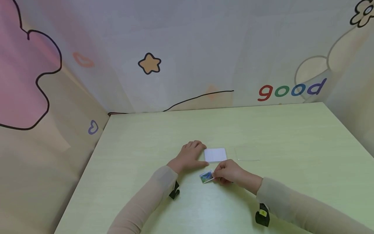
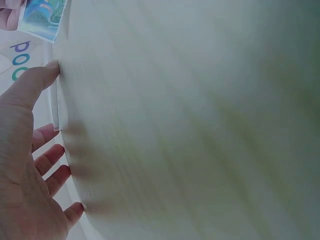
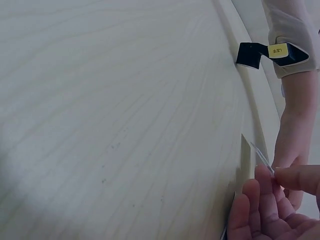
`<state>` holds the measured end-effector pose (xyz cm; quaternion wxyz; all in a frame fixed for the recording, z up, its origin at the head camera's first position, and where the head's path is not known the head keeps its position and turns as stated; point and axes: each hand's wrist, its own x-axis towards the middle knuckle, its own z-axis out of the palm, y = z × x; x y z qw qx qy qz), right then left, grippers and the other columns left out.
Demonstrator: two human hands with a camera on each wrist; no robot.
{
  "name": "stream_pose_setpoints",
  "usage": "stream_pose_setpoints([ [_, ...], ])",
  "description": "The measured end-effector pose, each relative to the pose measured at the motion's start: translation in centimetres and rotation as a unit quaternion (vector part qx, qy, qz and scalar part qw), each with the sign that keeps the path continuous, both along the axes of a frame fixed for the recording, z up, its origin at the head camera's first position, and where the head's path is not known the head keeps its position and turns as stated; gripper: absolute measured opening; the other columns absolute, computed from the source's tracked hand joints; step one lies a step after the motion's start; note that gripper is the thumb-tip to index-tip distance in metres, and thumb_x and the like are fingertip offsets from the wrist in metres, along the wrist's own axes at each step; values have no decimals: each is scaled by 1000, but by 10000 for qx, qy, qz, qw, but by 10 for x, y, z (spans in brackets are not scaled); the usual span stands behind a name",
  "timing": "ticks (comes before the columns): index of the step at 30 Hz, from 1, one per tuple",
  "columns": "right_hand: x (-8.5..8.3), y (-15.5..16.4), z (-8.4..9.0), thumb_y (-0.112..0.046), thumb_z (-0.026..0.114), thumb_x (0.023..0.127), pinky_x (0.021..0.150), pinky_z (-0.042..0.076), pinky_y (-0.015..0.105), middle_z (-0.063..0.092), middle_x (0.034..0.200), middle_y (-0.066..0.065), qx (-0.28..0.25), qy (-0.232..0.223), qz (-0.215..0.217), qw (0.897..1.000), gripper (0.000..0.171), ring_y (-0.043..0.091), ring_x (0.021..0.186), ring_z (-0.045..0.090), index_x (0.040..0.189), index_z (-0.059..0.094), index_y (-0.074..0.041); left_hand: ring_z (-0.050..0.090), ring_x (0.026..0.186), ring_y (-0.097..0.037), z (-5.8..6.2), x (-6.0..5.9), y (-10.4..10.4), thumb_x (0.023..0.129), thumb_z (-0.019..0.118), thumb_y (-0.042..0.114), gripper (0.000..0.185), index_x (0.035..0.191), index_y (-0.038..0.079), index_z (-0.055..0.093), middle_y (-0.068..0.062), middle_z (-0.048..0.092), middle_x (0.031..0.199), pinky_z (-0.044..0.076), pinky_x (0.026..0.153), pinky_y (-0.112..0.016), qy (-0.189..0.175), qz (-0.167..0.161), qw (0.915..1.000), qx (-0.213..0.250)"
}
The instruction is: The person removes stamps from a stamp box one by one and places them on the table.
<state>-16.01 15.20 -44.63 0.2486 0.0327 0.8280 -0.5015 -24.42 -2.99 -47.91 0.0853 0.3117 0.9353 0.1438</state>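
Note:
In the head view a white rectangular stack or flat box [image 1: 215, 155], perhaps of cards, lies on the table. My left hand [image 1: 188, 157] is spread at its left side, thumb at the near left corner and index fingertip at the far left corner. The left wrist view shows the thumb [image 2: 37, 82] against the stack's thin, clear-looking edge [image 2: 55, 107]. Just nearer to me, my right hand [image 1: 229, 172] pinches a small card [image 1: 206, 176] with a blue and green picture between thumb and fingers. The right wrist view shows this card [image 3: 262, 157] edge-on, tilted above the table.
To the right of the stack lies a thin transparent rectangular piece [image 1: 247, 154]. A dark-edged flat thing [image 3: 228, 215] shows beside the right fingers; its kind is unclear. The pale table [image 1: 152, 133] meets a printed cloth wall [image 1: 187, 65] at the back and left.

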Motion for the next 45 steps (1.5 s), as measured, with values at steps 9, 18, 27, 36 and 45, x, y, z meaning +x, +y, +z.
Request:
stream_pose_setpoints([
  [9, 1, 2, 3, -11, 64, 86, 54, 47, 24, 65, 70, 2, 173, 1, 177, 9997, 14, 11, 55, 51, 81, 66, 2, 37, 129, -24, 3, 1, 0, 85, 64, 51, 63, 134, 17, 46, -4, 42, 138, 30, 107, -46, -72, 21, 10000, -13],
  [18, 2, 8, 9, -15, 62, 88, 55, 47, 25, 68, 73, 4, 393, 55, 405, 9984, 20, 12, 57, 53, 85, 71, 3, 37, 130, -25, 4, 3, 1, 85, 64, 49, 63, 135, 16, 45, -5, 41, 139, 29, 108, -46, -109, 13, 9999, 31],
  [27, -1, 11, 14, -13, 60, 89, 54, 46, 23, 68, 73, 4, 89, 49, 377, 9992, 19, 10, 55, 51, 87, 67, 4, 37, 129, -25, 4, 2, 1, 85, 64, 50, 63, 135, 16, 46, -5, 41, 139, 29, 107, -47, -103, -22, 9999, 15],
  [36, -5, 7, 19, -15, 62, 88, 57, 46, 25, 59, 73, 1, 201, 210, 332, 9990, 17, 11, 55, 47, 88, 65, 1, 37, 128, -24, 4, 1, 1, 85, 65, 48, 63, 135, 15, 45, -5, 41, 139, 29, 108, -47, -171, 3, 9998, 57],
  [45, -8, 9, 30, -16, 67, 84, 68, 48, 34, 66, 86, 8, 1268, 1243, 843, 9805, 18, 19, 76, 57, 94, 67, 0, 37, 128, -24, 4, 2, 1, 85, 65, 48, 62, 134, 16, 46, -5, 42, 138, 30, 107, -47, -137, 3, 9999, 81],
])
